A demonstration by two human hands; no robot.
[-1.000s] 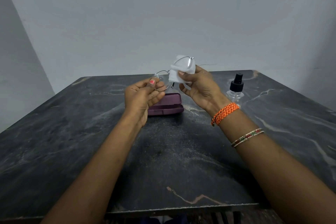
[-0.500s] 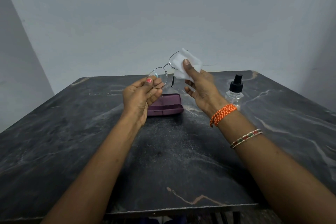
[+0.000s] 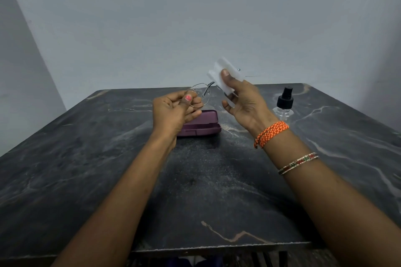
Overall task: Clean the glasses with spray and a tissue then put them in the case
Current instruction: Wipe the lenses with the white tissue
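Thin metal-rimmed glasses [image 3: 200,93] are held up above the table, tilted with their right side higher. My left hand [image 3: 173,112] pinches the left lens rim, which shows small droplets. My right hand [image 3: 243,102] presses a folded white tissue [image 3: 223,76] around the right lens, thumb on top, so that lens is hidden. A closed purple glasses case [image 3: 204,124] lies on the table just behind and below my left hand. A small clear spray bottle [image 3: 284,104] with a black nozzle stands to the right of my right hand.
The dark marble table [image 3: 108,169] fills the view, with its front edge near the bottom. A plain grey wall rises behind the table's far edge. An orange thread band and a thin bangle sit on my right wrist.
Both hands have lifted the glasses a little and tilted the right lens higher. The tissue has shifted up over that lens with my thumb on it.
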